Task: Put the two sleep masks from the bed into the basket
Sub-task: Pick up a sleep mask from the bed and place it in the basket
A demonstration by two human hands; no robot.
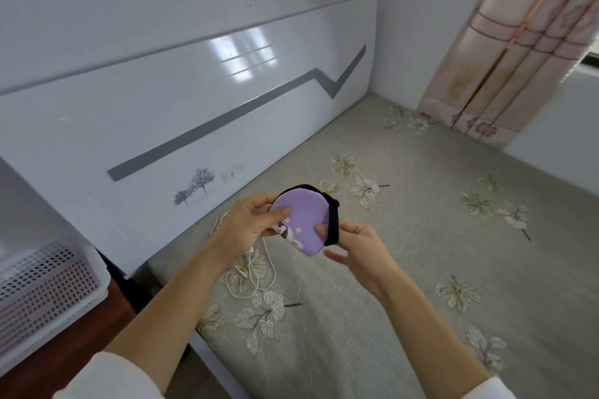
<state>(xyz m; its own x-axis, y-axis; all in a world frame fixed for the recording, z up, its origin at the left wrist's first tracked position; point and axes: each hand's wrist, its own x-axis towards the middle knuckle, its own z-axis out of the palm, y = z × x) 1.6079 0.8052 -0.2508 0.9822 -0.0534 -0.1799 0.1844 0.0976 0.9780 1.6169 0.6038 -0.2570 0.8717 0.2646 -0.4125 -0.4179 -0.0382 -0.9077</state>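
I hold a purple sleep mask [299, 214] with a cartoon print and a black strap above the bed [405, 253], folded in half. My left hand [249, 223] pinches its left edge, thumb on the purple face. My right hand [356, 246] grips its right side where the black strap runs. The white perforated basket [48, 288] stands at the far left on a brown surface beside the bed. No second sleep mask is visible.
A white cable [252, 272] lies coiled on the grey-green flowered bedspread under my left wrist. A glossy white headboard [194, 113] runs along the left. A pink curtain [505, 52] hangs at the far right corner.
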